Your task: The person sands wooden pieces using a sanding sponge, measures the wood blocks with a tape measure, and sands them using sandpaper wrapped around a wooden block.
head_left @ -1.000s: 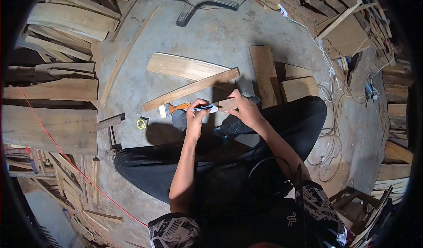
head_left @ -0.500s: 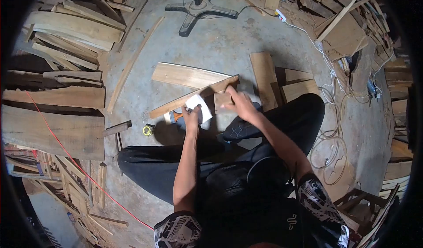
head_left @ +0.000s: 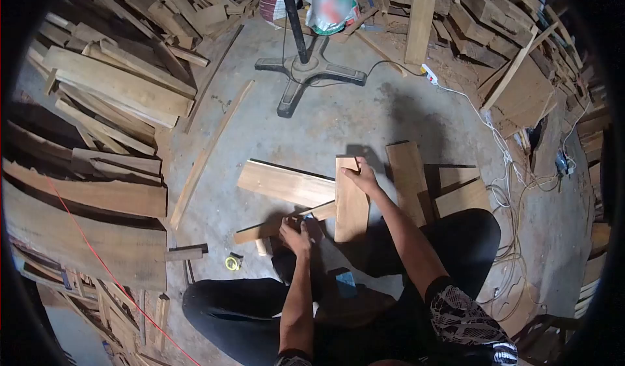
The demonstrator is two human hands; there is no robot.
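Observation:
My right hand (head_left: 362,175) grips the right edge of a flat wooden board (head_left: 352,203) near its upper end, thumb on the face. The board stands lengthwise in front of me. To the left, my left hand (head_left: 296,236) has curled fingers beside a narrow wooden strip (head_left: 255,233); what they close on is hidden. A pale piece of a tool (head_left: 263,246) shows just left of that hand. Behind the strip lies another wide board (head_left: 286,182). One more board (head_left: 408,177) rests on the floor right of my right hand.
Short boards (head_left: 463,200) lie by my right knee. A yellow tape roll (head_left: 232,262) sits on the floor at left. Ahead stands a black cross-shaped stand base (head_left: 306,73). Lumber stacks (head_left: 120,83) line both sides, with cables (head_left: 514,216) at right and a red cord (head_left: 84,223) at left.
The view has tilted up, so the floor shows lower. My right hand has moved from a small-looking wood piece to the board's edge. The white item in my left hand no longer shows there.

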